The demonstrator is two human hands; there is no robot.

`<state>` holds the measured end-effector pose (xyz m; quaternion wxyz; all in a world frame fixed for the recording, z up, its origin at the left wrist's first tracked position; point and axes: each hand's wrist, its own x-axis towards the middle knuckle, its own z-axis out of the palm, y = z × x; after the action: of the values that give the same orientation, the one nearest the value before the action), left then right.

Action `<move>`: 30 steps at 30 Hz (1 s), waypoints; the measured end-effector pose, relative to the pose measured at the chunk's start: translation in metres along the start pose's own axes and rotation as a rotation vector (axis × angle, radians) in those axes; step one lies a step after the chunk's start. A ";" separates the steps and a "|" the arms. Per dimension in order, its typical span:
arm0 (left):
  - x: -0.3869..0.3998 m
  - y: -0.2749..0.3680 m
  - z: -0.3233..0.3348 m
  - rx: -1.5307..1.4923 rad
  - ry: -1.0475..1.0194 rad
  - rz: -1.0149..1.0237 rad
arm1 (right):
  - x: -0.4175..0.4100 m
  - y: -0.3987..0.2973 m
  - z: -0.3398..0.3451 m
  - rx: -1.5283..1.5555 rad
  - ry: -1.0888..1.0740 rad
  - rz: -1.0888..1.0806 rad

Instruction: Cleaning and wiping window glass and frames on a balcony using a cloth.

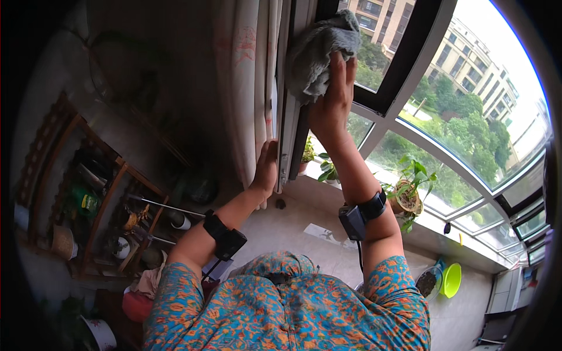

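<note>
In the head view, my right hand [336, 103] is raised and grips a bunched grey-green fluffy cloth [322, 55]. The cloth lies against the upper part of a sliding door or window frame [290, 101]. Lower down, my left hand [264, 169] rests against the near side of that same frame, its fingers partly hidden by the edge. A pale curtain with a reddish print [250, 87] hangs just left of the frame, close to my left fingers.
Potted plants, one of them leafy [406, 197], stand along the windowsill [465, 243] at right. A yellow-green basin [451, 281] and a clear tub of soil [426, 283] sit on the floor [307, 215]. A wooden shelf rack [103, 215] with pots and bottles is at left.
</note>
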<state>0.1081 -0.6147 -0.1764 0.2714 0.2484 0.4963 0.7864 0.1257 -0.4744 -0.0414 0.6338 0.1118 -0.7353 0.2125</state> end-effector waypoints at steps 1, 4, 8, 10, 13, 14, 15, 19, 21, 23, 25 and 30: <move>0.006 -0.011 0.002 0.080 0.029 0.040 | 0.008 0.006 -0.006 -0.017 0.029 -0.009; 0.037 -0.055 -0.009 0.029 -0.003 0.154 | 0.003 0.020 -0.020 -0.100 0.032 0.041; 0.072 -0.086 0.006 0.217 -0.045 0.176 | -0.064 0.058 -0.050 -0.222 -0.044 0.123; 0.079 -0.087 0.024 0.257 -0.070 0.130 | -0.095 0.068 -0.072 -0.269 -0.122 0.170; 0.088 -0.083 0.045 0.310 -0.055 0.108 | -0.121 0.077 -0.097 -0.325 -0.209 0.185; 0.093 -0.085 0.049 0.349 -0.043 0.078 | -0.122 0.081 -0.106 -0.336 -0.209 0.189; 0.097 -0.085 0.055 0.321 -0.060 0.034 | -0.124 0.086 -0.116 -0.330 -0.210 0.200; 0.120 -0.098 0.074 0.290 -0.062 0.079 | -0.109 0.083 -0.135 -0.338 -0.089 0.074; 0.133 -0.107 0.080 0.230 -0.072 0.082 | -0.100 0.078 -0.137 -0.328 -0.132 -0.036; 0.130 -0.095 0.096 -0.067 -0.153 0.092 | -0.092 0.075 -0.135 -0.394 -0.274 -0.139; 0.113 -0.066 0.106 -0.143 -0.155 -0.121 | -0.082 0.068 -0.127 -0.477 -0.383 -0.134; 0.089 -0.084 0.111 -0.084 0.029 -0.042 | -0.091 0.082 -0.116 -0.572 -0.429 -0.139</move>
<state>0.1318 -0.4527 -0.1996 0.2908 0.2151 0.4716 0.8042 0.2084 -0.3585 -0.1327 0.4837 0.0219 -0.8718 -0.0735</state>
